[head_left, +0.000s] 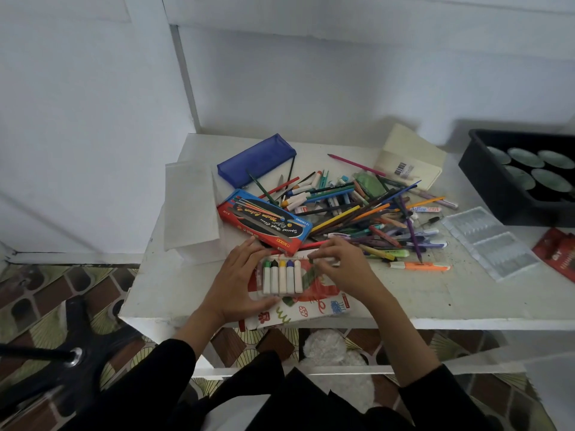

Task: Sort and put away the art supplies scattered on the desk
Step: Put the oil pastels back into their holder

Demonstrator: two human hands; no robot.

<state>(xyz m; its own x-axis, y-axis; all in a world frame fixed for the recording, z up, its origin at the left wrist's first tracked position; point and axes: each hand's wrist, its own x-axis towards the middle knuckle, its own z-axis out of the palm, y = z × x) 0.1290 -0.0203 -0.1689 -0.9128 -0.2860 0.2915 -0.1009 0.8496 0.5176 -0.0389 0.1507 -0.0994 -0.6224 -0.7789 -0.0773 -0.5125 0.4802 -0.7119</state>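
Observation:
Several white markers with coloured caps [281,276] lie side by side in a clear tray on a red and white marker box [314,303] at the desk's front edge. My left hand [239,281] rests flat against the tray's left side and steadies it. Just right of the row, my right hand [339,265] pinches a white marker with a green cap [323,259]. Behind them lies a heap of pencils, pens and markers [367,209]. A blue and red watercolour box [264,222] sits left of the heap.
A blue pencil case [256,160] and a cream notebook [410,157] lie at the back of the white desk [435,293]. White paper [191,206] is at left, a clear plastic insert [488,241], a black tray [516,175] and a red packet [560,253] at right.

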